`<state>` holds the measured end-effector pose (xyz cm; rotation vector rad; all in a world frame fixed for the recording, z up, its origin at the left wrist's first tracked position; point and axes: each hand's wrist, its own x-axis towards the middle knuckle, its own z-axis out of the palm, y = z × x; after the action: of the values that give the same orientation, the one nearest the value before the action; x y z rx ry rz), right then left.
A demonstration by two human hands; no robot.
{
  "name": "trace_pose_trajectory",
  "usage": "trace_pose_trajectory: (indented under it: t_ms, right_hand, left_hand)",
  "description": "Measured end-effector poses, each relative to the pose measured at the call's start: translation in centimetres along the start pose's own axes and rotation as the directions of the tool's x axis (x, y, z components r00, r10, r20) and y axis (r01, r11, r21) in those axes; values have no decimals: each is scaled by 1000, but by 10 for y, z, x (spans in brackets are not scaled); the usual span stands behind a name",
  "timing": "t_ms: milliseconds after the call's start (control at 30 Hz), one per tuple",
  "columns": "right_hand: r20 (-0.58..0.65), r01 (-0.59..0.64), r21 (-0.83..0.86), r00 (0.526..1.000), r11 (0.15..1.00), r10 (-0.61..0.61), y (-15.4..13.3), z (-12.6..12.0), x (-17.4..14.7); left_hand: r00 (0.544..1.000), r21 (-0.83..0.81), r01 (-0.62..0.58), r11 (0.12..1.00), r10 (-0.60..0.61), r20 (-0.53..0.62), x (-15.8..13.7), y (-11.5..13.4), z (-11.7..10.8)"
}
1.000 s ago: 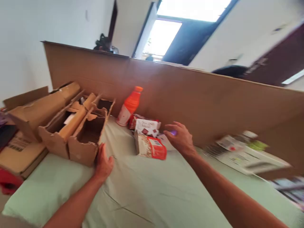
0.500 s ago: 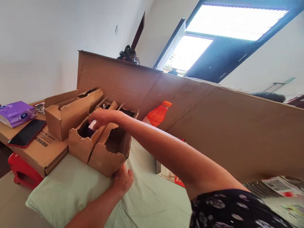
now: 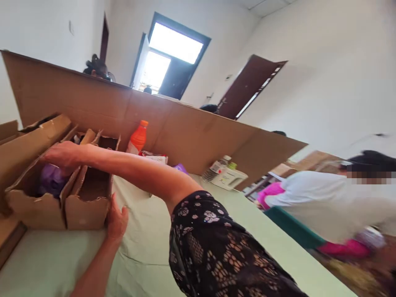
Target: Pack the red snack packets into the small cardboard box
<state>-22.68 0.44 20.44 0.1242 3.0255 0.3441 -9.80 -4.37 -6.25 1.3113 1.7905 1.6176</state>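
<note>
My right hand (image 3: 62, 154) reaches across to the left and hangs over the left compartment of a torn, divided cardboard box (image 3: 83, 212). Its fingers curl down onto a purple packet (image 3: 51, 183) lying in that compartment; I cannot tell whether they still grip it. The compartment to the right looks bare inside. My left hand (image 3: 116, 218) lies flat against the box's near right corner, fingers up, holding nothing. My dark patterned sleeve fills the lower middle of the view.
A tall cardboard wall (image 3: 192, 136) runs along the back of the green-covered table (image 3: 253, 231). An orange bottle (image 3: 138, 138), snack packets (image 3: 154, 157), a small purple item (image 3: 181, 168) and a white box (image 3: 227, 178) sit along it. A larger carton (image 3: 27, 140) stands left. Another person (image 3: 334, 202) bends at right.
My view swung right, and another person came into sight. My right hand carried a purple item from the packets to the divided box and lowered it into the left compartment. My left hand stayed at the box.
</note>
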Motion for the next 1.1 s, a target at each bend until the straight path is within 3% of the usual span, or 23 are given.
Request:
trace_pose_trajectory:
  t_ms: [100, 167, 233, 300, 400, 467, 567, 633, 667, 733, 800, 867, 933, 1000, 1033, 1100]
  right_hand:
    - [-87, -56, 8, 995, 998, 56, 14, -38, -43]
    - [-220, -53, 140, 972, 989, 83, 27, -60, -93]
    - [-364, -43, 347, 915, 937, 177, 41, -70, -154]
    - [-477, -74, 502, 808, 862, 347, 56, -63, -222]
    - [-457, -272, 639, 619, 720, 639, 67, -21, -320]
    - [-386, -505, 642, 436, 576, 813, 66, 20, -377]
    - [-272, -781, 545, 179, 304, 946, 52, 87, -443]
    - [-239, -872, 456, 71, 177, 968, 39, 128, -471]
    - [-225, -899, 417, 43, 136, 973, 33, 147, -481]
    - [-180, -924, 368, 36, 102, 983, 19, 181, -492]
    - [-106, -921, 371, 89, 122, 990, 8, 206, -495]
    - [-37, -918, 371, 138, 142, 990, -3, 222, -496]
    - [-24, -942, 306, 139, 139, 990, -10, 228, -496]
    - [-104, -962, 212, 150, 169, 983, -11, 225, -492]
    - [-171, -960, 177, 186, 216, 968, -8, 221, -487]
    - [-311, -922, 139, 306, 362, 900, -1, 207, -466]
  left_hand:
    - [999, 21, -41, 999, 41, -15, 5, -1, -1]
    - [998, 42, -59, 997, 61, -26, 6, 0, -2]
    - [997, 64, -73, 995, 75, -34, 7, 2, -4]
    - [995, 86, -83, 993, 87, -41, 8, 4, -5]
    - [994, 123, -96, 988, 102, -42, 11, 6, -8]
    - [993, 151, -102, 983, 108, -36, 13, 8, -10]
    - [993, 190, -107, 976, 114, -23, 14, 11, -15]
    - [994, 210, -109, 972, 113, -7, 15, 15, -18]
    - [994, 218, -109, 970, 112, 1, 16, 17, -19]
    - [994, 230, -108, 967, 106, 19, 17, 21, -21]
    - [995, 239, -100, 966, 96, 29, 18, 24, -22]
    - [996, 242, -88, 966, 83, 31, 16, 25, -22]
    - [997, 238, -72, 969, 68, 26, 10, 24, -22]
    - [999, 224, -54, 973, 51, 18, 4, 20, -21]
    - [999, 214, -43, 976, 41, 11, 1, 18, -20]
    - [1000, 193, -20, 981, 21, -8, -4, 15, -17]
